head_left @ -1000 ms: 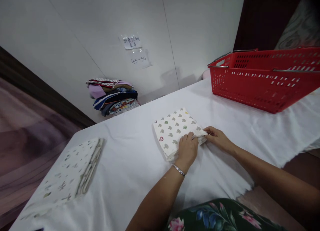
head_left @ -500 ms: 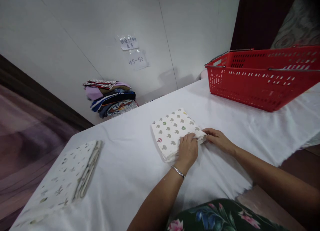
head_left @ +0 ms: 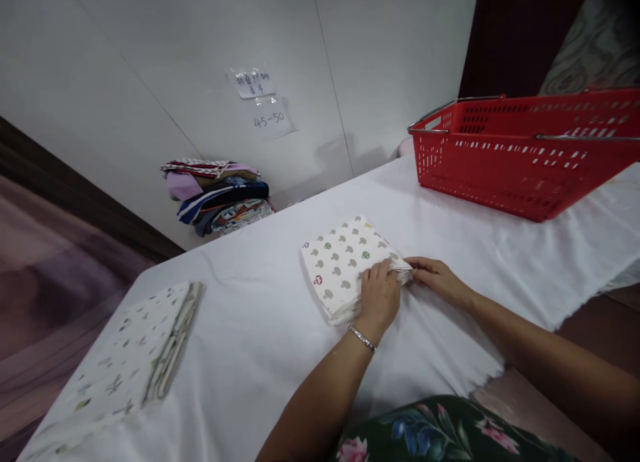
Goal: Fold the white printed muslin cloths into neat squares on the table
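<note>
Broadly, a white-covered counter [head_left: 240, 355] carries everything within reach. Towards its far right stands a red basket [head_left: 500, 175], well apart from the hands. On the left lies a folded leaf-print cloth [head_left: 117, 355], and beyond the far edge sits a pile of folded fabrics [head_left: 220, 189]. Near the middle, flat in front of the person, is the folded mushroom-print cloth [head_left: 340, 262], its layers bunched slightly at the near right corner. The left hand [head_left: 381, 292], with a bracelet [head_left: 361, 339] at the wrist, curls over the near edge; I cannot tell whether its grip pinches or merely presses. The right hand [head_left: 440, 279] has a narrow grip, thumb and forefinger seemingly on that corner. Handling this corner well probably calls for light left-hand pressure, the layers' edges matched, and a gentle outward pull that leaves the top face smooth.
</note>
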Action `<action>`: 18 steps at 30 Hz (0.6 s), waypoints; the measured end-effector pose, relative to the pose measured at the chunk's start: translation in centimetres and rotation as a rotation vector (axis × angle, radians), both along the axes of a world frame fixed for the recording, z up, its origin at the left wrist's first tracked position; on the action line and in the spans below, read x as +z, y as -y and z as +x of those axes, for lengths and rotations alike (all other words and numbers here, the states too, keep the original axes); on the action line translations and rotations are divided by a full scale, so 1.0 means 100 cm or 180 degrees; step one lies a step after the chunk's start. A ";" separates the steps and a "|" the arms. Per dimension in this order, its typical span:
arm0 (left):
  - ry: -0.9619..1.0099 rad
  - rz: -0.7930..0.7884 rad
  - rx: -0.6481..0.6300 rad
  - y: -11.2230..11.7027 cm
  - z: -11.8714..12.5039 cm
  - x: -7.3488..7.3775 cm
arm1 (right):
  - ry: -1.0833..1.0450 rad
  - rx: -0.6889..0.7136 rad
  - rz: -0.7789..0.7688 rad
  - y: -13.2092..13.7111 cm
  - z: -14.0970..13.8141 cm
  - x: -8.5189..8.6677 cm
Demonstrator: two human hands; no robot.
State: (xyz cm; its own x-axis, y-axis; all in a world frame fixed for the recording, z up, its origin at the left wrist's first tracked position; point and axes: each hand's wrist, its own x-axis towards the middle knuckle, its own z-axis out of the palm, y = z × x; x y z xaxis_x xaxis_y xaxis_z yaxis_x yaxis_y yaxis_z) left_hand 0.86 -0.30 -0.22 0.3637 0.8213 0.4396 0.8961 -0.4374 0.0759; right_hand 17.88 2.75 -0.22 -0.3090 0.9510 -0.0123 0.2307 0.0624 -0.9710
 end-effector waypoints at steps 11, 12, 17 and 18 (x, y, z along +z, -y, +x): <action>0.0303 0.0107 -0.0202 0.001 0.000 -0.005 | -0.0278 -0.0091 0.0153 0.000 -0.003 -0.017; 0.0326 0.0108 -0.0197 0.001 0.000 -0.006 | -0.0271 -0.0107 0.0191 0.000 -0.004 -0.018; 0.0388 0.0107 -0.0101 0.001 0.003 -0.008 | 0.0153 -0.0079 0.0521 0.004 -0.003 -0.014; 0.0376 0.0103 -0.0079 0.000 0.004 -0.008 | 0.0238 -0.0039 0.0570 0.005 -0.002 -0.012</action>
State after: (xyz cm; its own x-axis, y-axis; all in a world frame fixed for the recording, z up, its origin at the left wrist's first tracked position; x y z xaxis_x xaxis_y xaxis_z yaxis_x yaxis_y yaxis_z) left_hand 1.26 -0.34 -1.05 0.3279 0.7974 0.5066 0.8706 -0.4632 0.1657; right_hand 17.66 2.24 -1.44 -0.3021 0.9437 0.1350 0.3034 0.2295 -0.9248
